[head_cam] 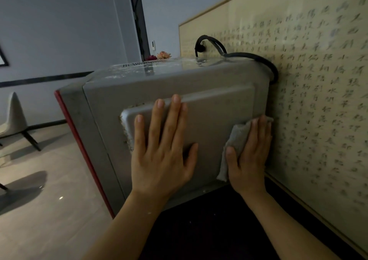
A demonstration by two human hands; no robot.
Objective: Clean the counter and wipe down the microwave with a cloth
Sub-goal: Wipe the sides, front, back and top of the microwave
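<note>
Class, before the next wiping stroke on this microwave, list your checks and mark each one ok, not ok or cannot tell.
1. Flat contact, right hand on cloth: ok.
2. Bracing by left hand on microwave side: ok.
3. Unplugged, plug resting on top: ok.
4. No residue along raised panel left edge: not ok.
5. Clean wiping face on cloth: cannot tell.

Furnished living space, a home or a lounge.
Framed calligraphy panel behind a microwave on a dark surface; pale chair on a tiled floor.
</note>
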